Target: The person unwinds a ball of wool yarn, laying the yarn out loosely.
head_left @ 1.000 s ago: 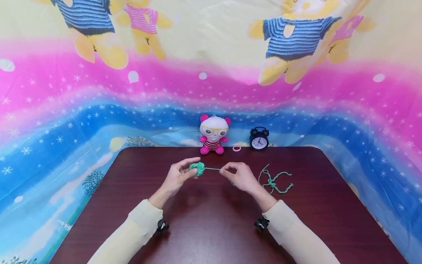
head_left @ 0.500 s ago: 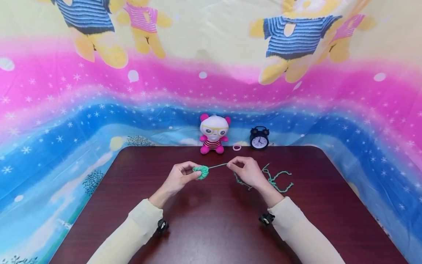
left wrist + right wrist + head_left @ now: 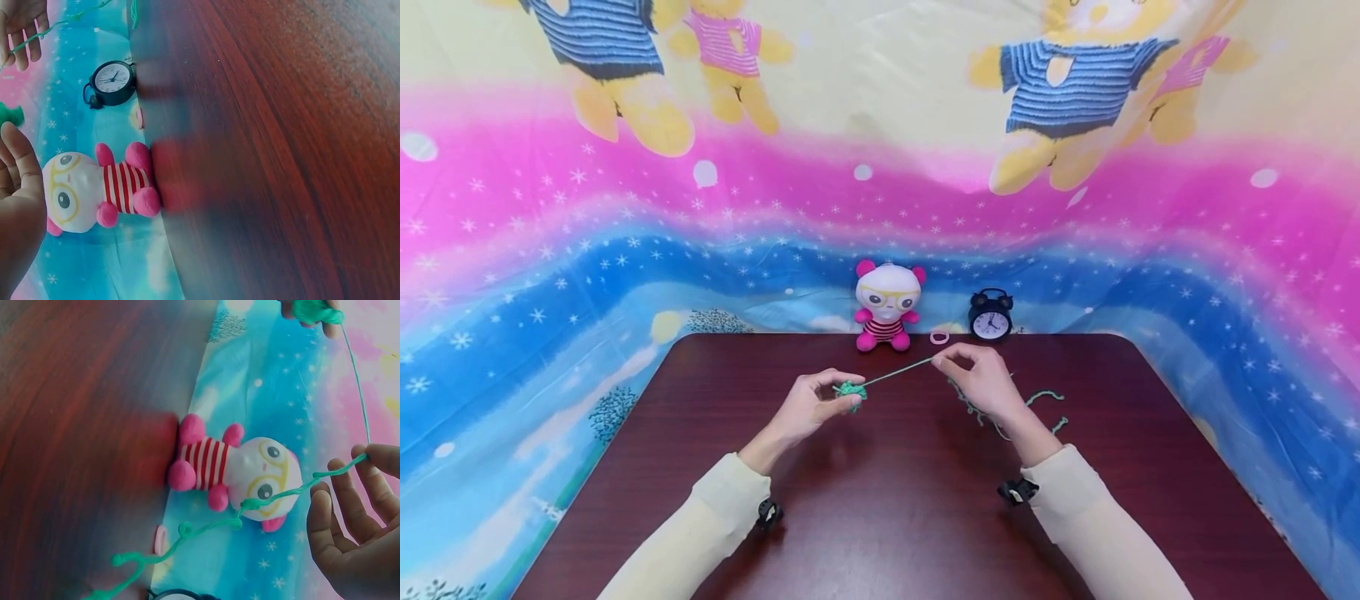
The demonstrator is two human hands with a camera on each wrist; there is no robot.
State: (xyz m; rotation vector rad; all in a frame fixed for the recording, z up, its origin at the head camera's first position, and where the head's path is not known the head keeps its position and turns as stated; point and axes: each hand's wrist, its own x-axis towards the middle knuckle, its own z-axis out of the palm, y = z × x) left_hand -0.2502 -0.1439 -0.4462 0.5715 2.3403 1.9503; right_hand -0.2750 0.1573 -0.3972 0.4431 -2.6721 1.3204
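Observation:
A small bunched piece of green yarn (image 3: 852, 389), which looks knitted or crocheted, sits between the thumb and fingers of my left hand (image 3: 805, 406). From it a taut strand (image 3: 898, 371) slants up to my right hand (image 3: 983, 385). Thumb and index finger of that hand pinch the strand, as the right wrist view shows. Past the pinch, a kinked, knotted tail of yarn (image 3: 206, 529) hangs down below the right hand. In the left wrist view only an edge of the green bunch (image 3: 11, 115) shows by the fingertips.
Another curly green yarn piece (image 3: 1045, 395) lies on the dark table (image 3: 865, 517), partly behind the right hand. At the back edge stand a pink-and-white panda plush (image 3: 886, 304), a pink ring (image 3: 939, 337) and a black alarm clock (image 3: 990, 317). A printed cloth (image 3: 880, 208) hangs behind.
My right hand has moved right and farther from me, and the strand between the hands has grown longer. The bunch has turned in my left hand, which stays nearly in place.

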